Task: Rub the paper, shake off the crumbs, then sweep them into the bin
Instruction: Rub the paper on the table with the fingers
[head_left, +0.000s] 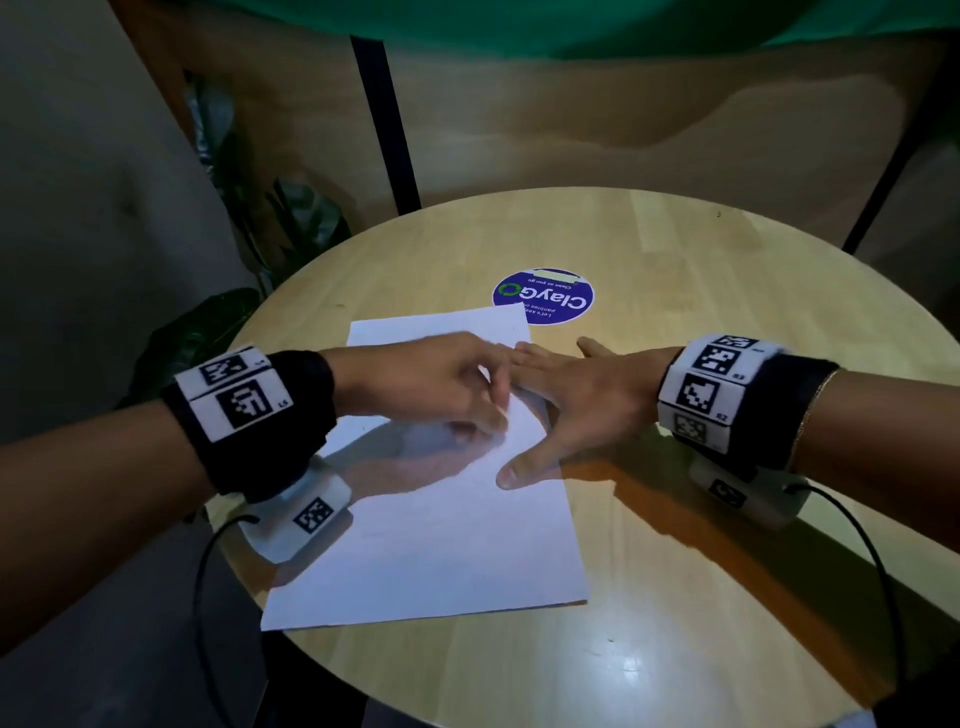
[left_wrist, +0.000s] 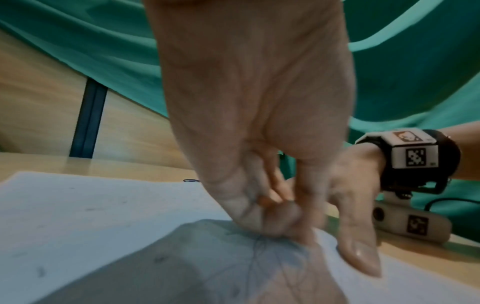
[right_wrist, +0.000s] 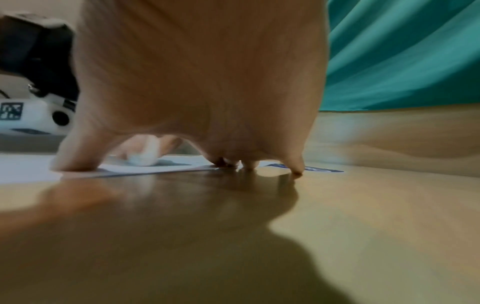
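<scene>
A white sheet of paper (head_left: 441, 545) lies on the round wooden table (head_left: 675, 519). My left hand (head_left: 493, 413) is over the sheet's upper right part, its fingertips pinching a small white eraser (right_wrist: 142, 157) down on the paper; the hand is motion-blurred. Faint pencil lines (left_wrist: 259, 246) show on the paper under those fingertips (left_wrist: 249, 218). My right hand (head_left: 540, 410) lies flat with its fingers spread, pressing the paper's right edge; its thumb (left_wrist: 358, 248) rests on the sheet. Small dark specks (left_wrist: 158, 259) dot the paper.
A round blue sticker (head_left: 543, 296) is on the table just beyond the paper. A leafy plant (head_left: 291, 223) stands left of the table. Wood panelling with a black post (head_left: 384, 119) and green fabric (head_left: 571, 26) are behind. Cables hang from both wrist cameras.
</scene>
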